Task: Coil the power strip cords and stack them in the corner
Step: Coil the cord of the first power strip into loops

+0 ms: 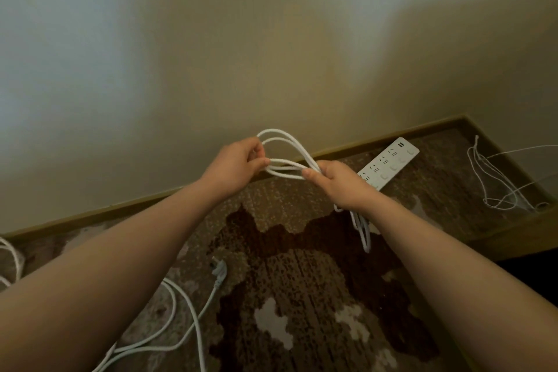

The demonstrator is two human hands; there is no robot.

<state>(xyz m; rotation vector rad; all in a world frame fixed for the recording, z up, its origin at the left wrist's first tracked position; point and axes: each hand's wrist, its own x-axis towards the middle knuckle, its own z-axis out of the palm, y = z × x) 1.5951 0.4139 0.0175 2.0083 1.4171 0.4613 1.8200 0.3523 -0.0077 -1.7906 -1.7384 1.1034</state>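
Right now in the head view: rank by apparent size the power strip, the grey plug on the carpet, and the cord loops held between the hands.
1. cord loops
2. power strip, close to the loops in span, so unsure
3. grey plug, clearly smallest

Centre frame, both hands, left hand [238,160] and right hand [341,183], hold the cord loops [287,157] before the wall [271,39], the power strip [389,164] on the carpet [302,281] right of them, a plug [219,270] lower left, thin wires [498,184] far right

Both hands pinch looped white round cord [285,157], left hand [234,160], right hand [341,183]; white rectangular plastic power strip [391,161] lies on patterned brown carpet [302,296] near the baseboard.
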